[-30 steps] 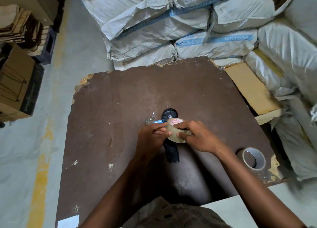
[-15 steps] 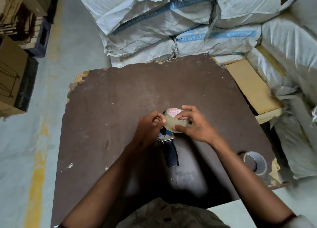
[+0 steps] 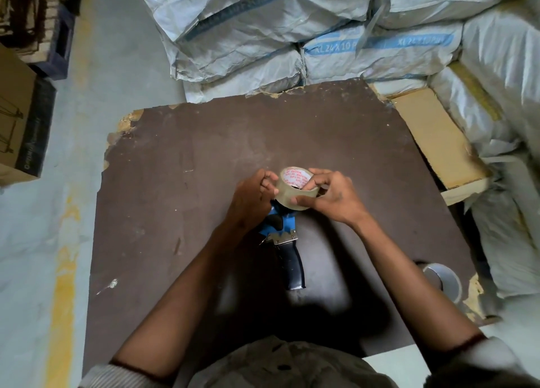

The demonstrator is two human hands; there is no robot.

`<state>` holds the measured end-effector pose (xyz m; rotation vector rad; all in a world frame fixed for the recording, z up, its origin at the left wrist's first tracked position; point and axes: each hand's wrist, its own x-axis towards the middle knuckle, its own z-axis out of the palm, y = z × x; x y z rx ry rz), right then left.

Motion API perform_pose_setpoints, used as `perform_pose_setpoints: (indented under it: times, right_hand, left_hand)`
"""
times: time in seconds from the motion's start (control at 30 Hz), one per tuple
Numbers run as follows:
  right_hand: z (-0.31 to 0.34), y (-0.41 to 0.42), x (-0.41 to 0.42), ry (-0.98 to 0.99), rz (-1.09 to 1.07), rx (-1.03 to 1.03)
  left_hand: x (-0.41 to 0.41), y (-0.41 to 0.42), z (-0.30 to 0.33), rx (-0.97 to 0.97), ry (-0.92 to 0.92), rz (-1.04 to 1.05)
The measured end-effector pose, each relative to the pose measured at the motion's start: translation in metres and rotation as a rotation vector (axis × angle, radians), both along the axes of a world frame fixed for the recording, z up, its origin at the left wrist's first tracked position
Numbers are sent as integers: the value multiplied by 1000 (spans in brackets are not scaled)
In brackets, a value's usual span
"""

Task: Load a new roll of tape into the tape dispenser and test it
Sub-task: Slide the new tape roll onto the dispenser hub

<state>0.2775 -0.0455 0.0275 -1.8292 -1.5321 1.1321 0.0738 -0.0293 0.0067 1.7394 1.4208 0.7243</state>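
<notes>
A roll of clear tape with a white core printed in red is held above the dispenser's front end. My right hand grips it, thumb on its side and fingers over the core's rim. My left hand touches the roll's left side with curled fingertips, and whether it pinches the tape's end I cannot tell. The tape dispenser lies on the brown table below my hands. It has a blue frame, a toothed metal blade and a black handle pointing toward me. Its hub is hidden under the roll.
A second, grey roll of tape lies near the table's right front corner. White sacks are stacked behind and to the right of the table. A flat tan board lies at the right edge. Cardboard boxes stand on the floor at left.
The dispenser has turned so its handle points toward me and its blade shows. Both hands have lifted the roll a little farther from me.
</notes>
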Motion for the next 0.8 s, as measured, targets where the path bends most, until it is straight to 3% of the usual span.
perform_pose_setpoints:
  times: [0.27,0.43,0.8]
  right_hand:
    - [4,27,4,-21,102,-12]
    - [-11,19,-3,-19,93,39]
    - [-41,-3,-11,-69,16,118]
  left_hand:
    - [-6,13,-10,89,53,-21]
    - [-1,7,-20,24,74,92]
    - [1,-13,-38,93,269,169]
